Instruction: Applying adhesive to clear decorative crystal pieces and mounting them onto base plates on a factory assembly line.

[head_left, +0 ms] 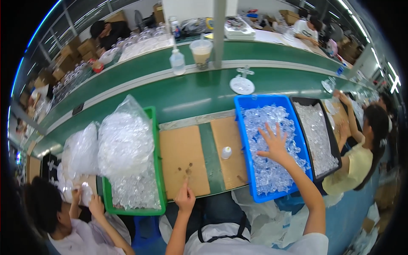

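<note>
My right hand (274, 144) is spread wide over a blue bin (239, 102) heaped with small clear plastic pieces (270, 178). Whether its fingertips touch the pieces is hard to tell. Low over the left cardboard sheet (182, 144), my left hand (185, 197) is closed, index finger pointing forward beside some dark stains. Anything in its fingers is too small or too clear to make out. Between the hands, a small white-capped bottle (226, 152) is on the right cardboard sheet (227, 174).
Left is a green bin (158, 187) with a bulging clear bag (125, 144); a black bin (316, 172) adjoins the blue one. Ahead are a squeeze bottle (177, 63), a drink cup (201, 53) and a clear cross on a round base (242, 85). Co-workers sit on both sides.
</note>
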Motion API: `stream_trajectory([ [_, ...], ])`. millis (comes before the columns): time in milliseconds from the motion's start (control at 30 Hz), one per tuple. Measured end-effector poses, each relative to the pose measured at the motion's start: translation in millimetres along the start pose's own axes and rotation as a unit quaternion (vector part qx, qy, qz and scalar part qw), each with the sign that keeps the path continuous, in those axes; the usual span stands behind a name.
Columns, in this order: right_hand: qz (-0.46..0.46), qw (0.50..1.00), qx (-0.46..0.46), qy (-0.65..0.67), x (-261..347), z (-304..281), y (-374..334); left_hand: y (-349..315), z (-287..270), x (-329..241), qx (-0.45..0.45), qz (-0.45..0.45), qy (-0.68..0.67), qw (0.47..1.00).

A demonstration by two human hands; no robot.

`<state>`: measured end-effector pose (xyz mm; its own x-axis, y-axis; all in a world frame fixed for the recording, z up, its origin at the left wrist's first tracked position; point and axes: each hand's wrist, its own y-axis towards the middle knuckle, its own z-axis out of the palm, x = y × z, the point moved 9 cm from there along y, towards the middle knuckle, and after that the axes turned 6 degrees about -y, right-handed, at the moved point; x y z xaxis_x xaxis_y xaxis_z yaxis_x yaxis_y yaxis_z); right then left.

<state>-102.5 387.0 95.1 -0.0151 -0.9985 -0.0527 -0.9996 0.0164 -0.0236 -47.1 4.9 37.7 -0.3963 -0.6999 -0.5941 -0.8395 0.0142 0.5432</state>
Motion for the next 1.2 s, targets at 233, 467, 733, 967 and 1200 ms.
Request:
stream_trajectory([
  [233,0.069,0.994,-0.005,0.081,29,-73,-59,-4,-14,-19,0.072,-0.006,-0.081,0.994],
  [467,0.100,0.859,-0.095,0.493,140,-17,-78,-12,-31,-34,0.074,-0.060,-0.172,0.980],
  [733,0.178,0.850,-0.250,0.428,136,33,-14,-19,-71,-32,0.078,-0.122,-0.257,0.955],
  [967,0.171,0.826,-0.288,0.453,120,35,29,-10,-96,-37,0.063,-0.104,-0.273,0.954],
  [1200,0.215,0.866,-0.259,0.368,106,52,38,10,-124,-47,0.023,-0.030,-0.265,0.963],
])
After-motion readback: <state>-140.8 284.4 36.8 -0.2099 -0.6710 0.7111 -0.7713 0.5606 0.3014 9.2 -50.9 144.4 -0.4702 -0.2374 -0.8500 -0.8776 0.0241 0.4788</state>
